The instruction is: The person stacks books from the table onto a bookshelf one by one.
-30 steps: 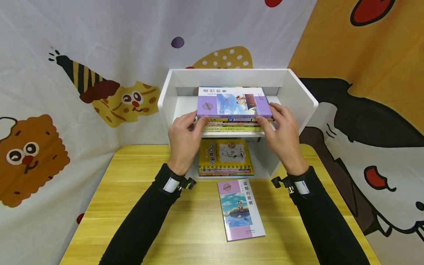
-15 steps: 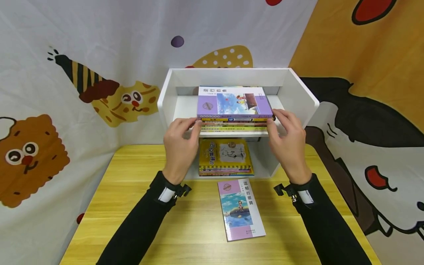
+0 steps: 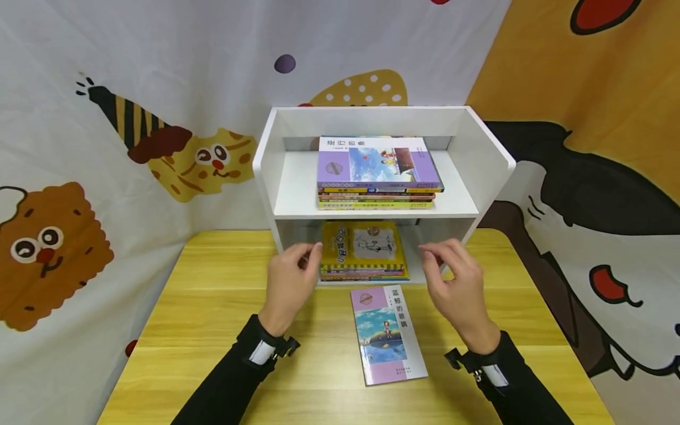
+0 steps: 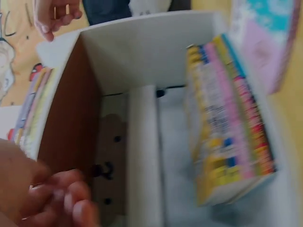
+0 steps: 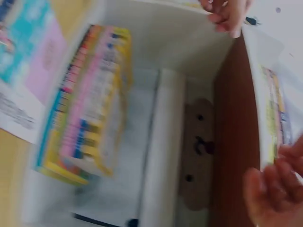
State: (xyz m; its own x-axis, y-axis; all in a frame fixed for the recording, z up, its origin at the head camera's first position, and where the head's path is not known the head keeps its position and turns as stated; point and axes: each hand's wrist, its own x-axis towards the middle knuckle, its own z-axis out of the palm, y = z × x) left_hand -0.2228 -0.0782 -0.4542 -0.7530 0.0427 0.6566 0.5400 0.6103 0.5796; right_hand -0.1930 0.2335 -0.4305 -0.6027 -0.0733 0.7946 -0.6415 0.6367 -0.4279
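My left hand (image 3: 289,283) hovers before the lower shelf's left side, fingers loosely bent, with nothing held. Opposite it, my right hand (image 3: 457,289) is in the air by the shelf's right side, also bent loosely and holding nothing. On the upper shelf lies a stack of books topped by a purple-and-white book (image 3: 379,162). Below, a second stack with a yellow book (image 3: 363,243) on top lies on the lower shelf. A pink-and-white book (image 3: 388,336) lies flat on the table between my forearms. Both wrist views are blurred; the lower stack's spines (image 4: 232,113) show there.
The white two-tier shelf (image 3: 462,206) stands at the back of the wooden table (image 3: 202,295). Its raised side walls flank the upper stack. Behind the table hangs a printed cloth (image 3: 212,71) with cartoon figures.
Both hands have let go of the upper stack's sides and moved down and back toward me. The stack stays on the upper shelf; the pink-and-white book has not moved.
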